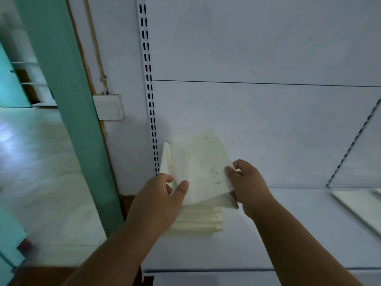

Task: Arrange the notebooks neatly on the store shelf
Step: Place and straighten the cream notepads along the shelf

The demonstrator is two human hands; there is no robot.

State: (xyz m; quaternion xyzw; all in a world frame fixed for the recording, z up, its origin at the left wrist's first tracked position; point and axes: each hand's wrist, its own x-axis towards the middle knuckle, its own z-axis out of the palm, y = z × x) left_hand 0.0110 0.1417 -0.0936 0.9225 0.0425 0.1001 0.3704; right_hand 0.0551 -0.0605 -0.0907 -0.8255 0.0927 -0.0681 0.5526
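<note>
Pillar (pixel 68 100): teal, upright, at far left, beside the shelving.
Switch (pixel 108 107): white plate on the wall between pillar and slotted rail (pixel 148 87).
Left hand (pixel 158 199): fingers curled at the near left edge of the notebook, thumb lying on its cover; clamped on it.
Notebook (pixel 200 166): pale cover with faint blue specks, held raised and tilted above the stack, its left edge bowed upward.
Stack (pixel 200 221): cream notebooks lying flat at the left end of the shelf, just beside the rail, directly under the held notebook.
Right hand (pixel 245 184): pinches the notebook's right corner, thumb on top, fingers beneath.
Shelf (pixel 278 234): white, flat, backed by a white panel.
Far right: the edge of another pale flat item (pixel 358 211) lies on the shelf, well apart from the stack.
</note>
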